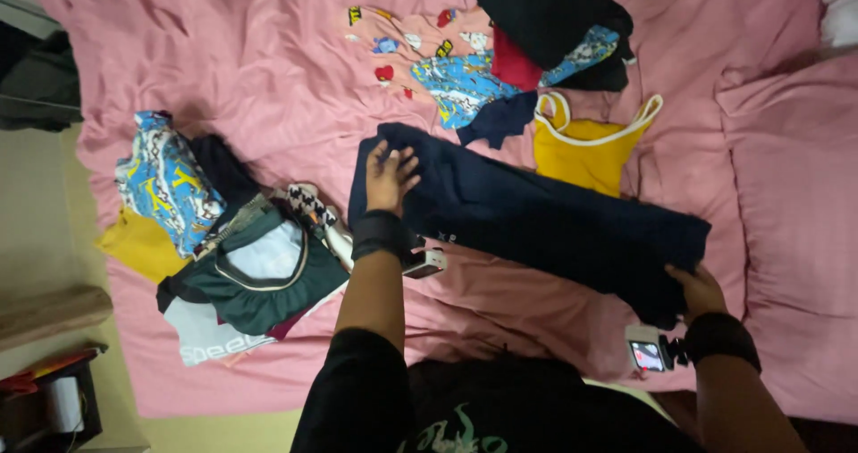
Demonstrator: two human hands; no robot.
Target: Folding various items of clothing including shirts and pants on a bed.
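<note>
A dark navy garment (536, 216), long like trousers, lies stretched across the pink bedsheet (268, 69). My left hand (390, 176) rests flat on its left end, fingers spread. At the lower right, my right hand (695, 290) grips the garment's right end. Both wrists wear black bands with small devices attached.
A pile of folded clothes (228, 247) lies at the left: a blue patterned piece, a yellow one, a dark green top. At the top sit a yellow tank top (585, 154), a pink printed top (402, 46), a blue patterned cloth and black clothes (545, 15). A pink pillow (795, 194) lies at the right.
</note>
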